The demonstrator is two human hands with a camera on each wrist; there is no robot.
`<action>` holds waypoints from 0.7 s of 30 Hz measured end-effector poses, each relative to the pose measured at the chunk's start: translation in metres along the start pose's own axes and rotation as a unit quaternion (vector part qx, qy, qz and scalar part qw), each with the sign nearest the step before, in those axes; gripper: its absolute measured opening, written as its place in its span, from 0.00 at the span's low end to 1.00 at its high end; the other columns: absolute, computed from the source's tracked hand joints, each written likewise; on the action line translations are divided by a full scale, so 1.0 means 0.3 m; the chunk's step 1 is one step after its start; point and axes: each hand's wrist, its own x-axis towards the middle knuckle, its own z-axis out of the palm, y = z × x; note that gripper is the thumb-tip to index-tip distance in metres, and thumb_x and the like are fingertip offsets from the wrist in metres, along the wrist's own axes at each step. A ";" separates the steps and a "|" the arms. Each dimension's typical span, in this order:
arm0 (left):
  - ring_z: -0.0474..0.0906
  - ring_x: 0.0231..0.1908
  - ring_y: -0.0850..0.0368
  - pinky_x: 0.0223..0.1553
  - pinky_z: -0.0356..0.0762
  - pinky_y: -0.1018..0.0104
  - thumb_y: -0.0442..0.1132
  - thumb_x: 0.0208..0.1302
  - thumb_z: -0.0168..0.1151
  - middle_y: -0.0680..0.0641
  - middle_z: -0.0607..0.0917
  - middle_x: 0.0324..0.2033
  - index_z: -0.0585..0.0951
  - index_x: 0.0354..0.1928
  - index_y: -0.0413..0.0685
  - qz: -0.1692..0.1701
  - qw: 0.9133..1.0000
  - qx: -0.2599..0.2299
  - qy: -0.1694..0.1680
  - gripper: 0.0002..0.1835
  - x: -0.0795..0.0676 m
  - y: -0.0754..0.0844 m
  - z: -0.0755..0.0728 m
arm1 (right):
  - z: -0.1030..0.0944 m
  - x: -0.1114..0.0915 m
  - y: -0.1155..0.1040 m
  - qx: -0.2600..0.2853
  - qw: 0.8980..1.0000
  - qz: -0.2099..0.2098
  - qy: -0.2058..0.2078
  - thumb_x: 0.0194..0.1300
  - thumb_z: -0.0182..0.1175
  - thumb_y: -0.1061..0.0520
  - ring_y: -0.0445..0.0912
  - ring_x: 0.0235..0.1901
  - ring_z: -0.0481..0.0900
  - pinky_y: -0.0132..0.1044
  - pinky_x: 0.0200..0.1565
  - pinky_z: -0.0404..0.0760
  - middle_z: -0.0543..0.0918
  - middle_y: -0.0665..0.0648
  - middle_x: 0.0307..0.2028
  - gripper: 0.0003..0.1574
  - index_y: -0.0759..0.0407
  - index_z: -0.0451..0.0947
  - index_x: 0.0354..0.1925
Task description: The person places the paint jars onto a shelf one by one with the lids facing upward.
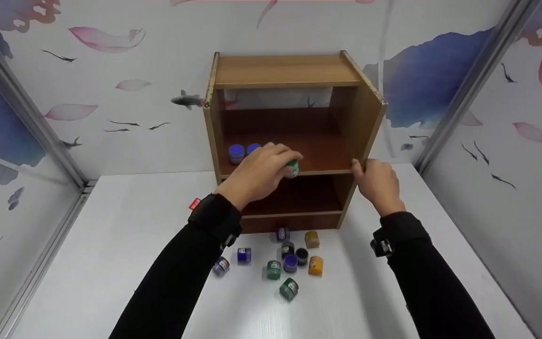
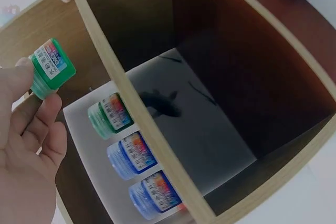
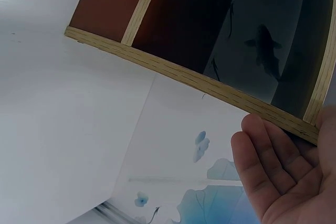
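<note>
A green paint jar (image 2: pixel 52 66) is pinched between the thumb and fingers of my left hand (image 1: pixel 264 172), in front of the middle shelf of a small wooden cabinet (image 1: pixel 280 70). On that shelf, a green jar (image 2: pixel 111 115) and two blue jars (image 2: pixel 131 155) stand in a row, seen from below in the left wrist view. My left hand partly hides this row in the head view. My right hand (image 1: pixel 378 183) grips the cabinet's right side panel (image 3: pixel 210 82), thumb at its front edge and fingers along the outer face.
Several paint jars lie or stand on the white table before the cabinet, among them a blue jar (image 1: pixel 244 255), a green jar (image 1: pixel 289 289), an orange jar (image 1: pixel 315 265) and a black jar (image 1: pixel 302 256). Patterned wall panels (image 1: pixel 134 117) enclose the back and sides.
</note>
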 end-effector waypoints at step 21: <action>0.70 0.61 0.51 0.65 0.65 0.54 0.40 0.75 0.51 0.50 0.77 0.62 0.73 0.64 0.58 -0.028 0.997 0.072 0.005 0.19 0.131 -0.036 0.011 | 0.002 0.000 -0.002 -0.005 1.000 0.003 -0.004 0.75 0.46 0.44 0.52 0.24 0.72 0.45 0.27 0.70 0.70 0.57 0.20 0.29 0.60 0.67 0.20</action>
